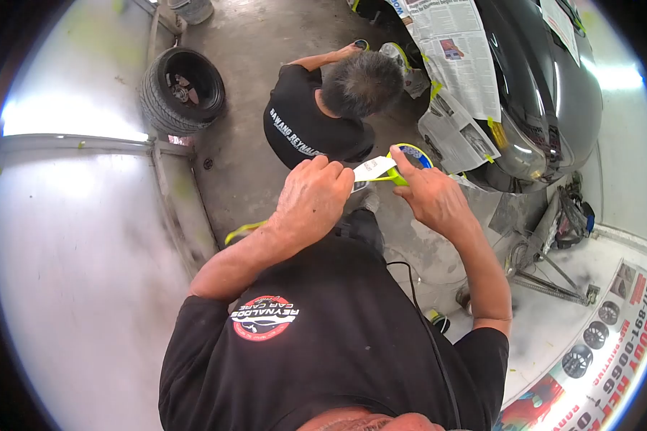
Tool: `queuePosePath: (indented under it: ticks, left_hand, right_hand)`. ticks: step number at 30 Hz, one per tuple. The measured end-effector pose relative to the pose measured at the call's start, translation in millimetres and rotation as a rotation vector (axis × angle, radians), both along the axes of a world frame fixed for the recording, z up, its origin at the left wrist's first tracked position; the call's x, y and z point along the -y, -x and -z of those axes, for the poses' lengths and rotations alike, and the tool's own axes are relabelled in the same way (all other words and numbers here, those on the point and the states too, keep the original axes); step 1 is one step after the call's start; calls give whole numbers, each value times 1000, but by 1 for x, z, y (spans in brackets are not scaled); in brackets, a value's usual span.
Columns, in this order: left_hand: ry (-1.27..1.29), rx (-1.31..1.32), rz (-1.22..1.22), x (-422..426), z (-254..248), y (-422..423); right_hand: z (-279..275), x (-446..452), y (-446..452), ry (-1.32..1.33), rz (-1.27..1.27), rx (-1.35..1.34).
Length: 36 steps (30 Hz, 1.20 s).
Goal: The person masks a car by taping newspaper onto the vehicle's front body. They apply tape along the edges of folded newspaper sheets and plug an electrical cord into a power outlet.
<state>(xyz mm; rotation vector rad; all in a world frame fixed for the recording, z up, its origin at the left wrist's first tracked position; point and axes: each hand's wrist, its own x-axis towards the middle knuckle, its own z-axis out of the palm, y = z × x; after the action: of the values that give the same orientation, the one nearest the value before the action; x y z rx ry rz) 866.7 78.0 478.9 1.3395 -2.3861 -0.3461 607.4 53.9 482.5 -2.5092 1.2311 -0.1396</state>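
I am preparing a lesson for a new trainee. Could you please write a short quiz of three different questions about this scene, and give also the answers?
1. What does the right hand hold?
A) A silver metal spanner
B) A yellow-green tape roll with blue inside
C) A red plastic spray bottle
2. True or false: the left hand grips a narrow white strip.
3. Fill in: printed ____ sheets partly cover the glossy black car.
Key: 1 B; 2 true; 3 newspaper.
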Motion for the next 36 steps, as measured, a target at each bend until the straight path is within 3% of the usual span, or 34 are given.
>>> queuePosePath:
  ticks: [6,18,22,25,29,33,35,36]
  left_hand:
    - [-38,-9,60,-7,1,4]
    - [-132,-7,201,-1,1,19]
    - [-224,-49,205,3,15,37]
    - [-346,62,189,8,10,63]
    - [-275,93,360,18,37,101]
    - [-192,60,525,17,41,169]
    - [-119,98,598,19,39,205]
    - [-86,115,639,19,38,222]
  right_hand:
    - [15,-4,-2,-11,74,135]
    - [39,-39,7,210,268,185]
    - [53,-64,34,148,332,126]
    - [63,-83,63,135,417,105]
    - [65,-107,115,148,553,93]
    - [76,-142,173,32,622,-45]
    - [115,-172,219,-132,682,-236]
    - [148,-192,272,-305,878,-247]
